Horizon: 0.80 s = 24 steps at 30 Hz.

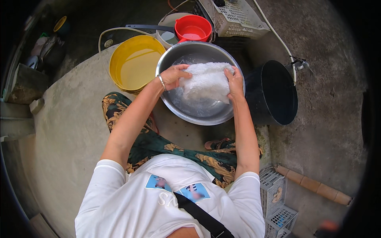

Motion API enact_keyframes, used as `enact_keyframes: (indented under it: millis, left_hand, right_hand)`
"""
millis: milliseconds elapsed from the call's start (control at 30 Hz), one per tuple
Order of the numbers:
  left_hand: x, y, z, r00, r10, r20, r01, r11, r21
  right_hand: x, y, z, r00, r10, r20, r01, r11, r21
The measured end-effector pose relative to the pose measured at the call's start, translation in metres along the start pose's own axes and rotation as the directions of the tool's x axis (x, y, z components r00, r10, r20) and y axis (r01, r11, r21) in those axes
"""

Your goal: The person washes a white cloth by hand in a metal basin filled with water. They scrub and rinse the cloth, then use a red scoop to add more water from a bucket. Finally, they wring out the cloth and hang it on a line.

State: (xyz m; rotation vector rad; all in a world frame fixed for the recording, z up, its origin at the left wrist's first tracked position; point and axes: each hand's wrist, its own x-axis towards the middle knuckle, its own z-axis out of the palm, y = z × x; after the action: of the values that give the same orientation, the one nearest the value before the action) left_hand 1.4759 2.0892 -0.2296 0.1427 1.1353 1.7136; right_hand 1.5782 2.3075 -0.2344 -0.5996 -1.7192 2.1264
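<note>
A white cloth [208, 82], bunched and textured like a towel, hangs between my two hands over a wide metal basin [174, 108] with water in it. My left hand [173, 76], with a bracelet at the wrist, is closed on the cloth's left end. The right end is pinched by my right hand [235, 82], its thumb on top. The cloth's lower edge hangs close to the water; whether it touches cannot be made out.
Left of the basin stands a yellow bucket [115, 69] of cloudy water. Behind it, a red long-handled dipper [193, 27] rests on a pale bucket [161, 24]. A black bucket [271, 93] stands right, near a tap [302, 64] with a hose. Plastic crates [238, 18] lie at the back.
</note>
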Motion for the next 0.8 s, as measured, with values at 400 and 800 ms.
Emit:
enact_keyframes:
  millis: [400,800]
  left_hand:
    - [0.035,-0.033,-0.005,0.808,0.053,-0.587,0.09,0.973,0.211]
    - [0.034,-0.031,-0.012,0.745,0.307,-0.593,-0.222,0.951,0.213]
  right_hand:
    - [0.01,0.069,0.015,0.914,0.266,-0.305,-0.392,0.394,-0.831]
    - [0.009,0.074,0.047,0.997,-0.049,-0.059,-0.043,0.28,-0.959]
